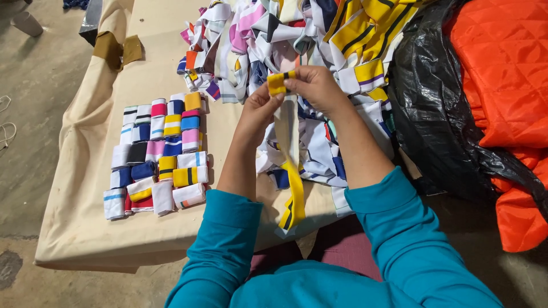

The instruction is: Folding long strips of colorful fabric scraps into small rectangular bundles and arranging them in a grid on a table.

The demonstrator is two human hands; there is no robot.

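A long fabric strip, white with yellow and black stripes, hangs down between my forearms toward my lap. Its upper end is wound into a small yellow and black roll. My right hand grips that roll from the right. My left hand pinches the strip just below the roll. Both sleeves are teal. Beyond my hands lies a pile of loose striped strips in white, yellow, pink and navy.
Several finished little rolls lie in neat rows on the beige cloth-covered table to my left. A black plastic sheet and orange quilted fabric lie at right. Concrete floor borders the table's left edge.
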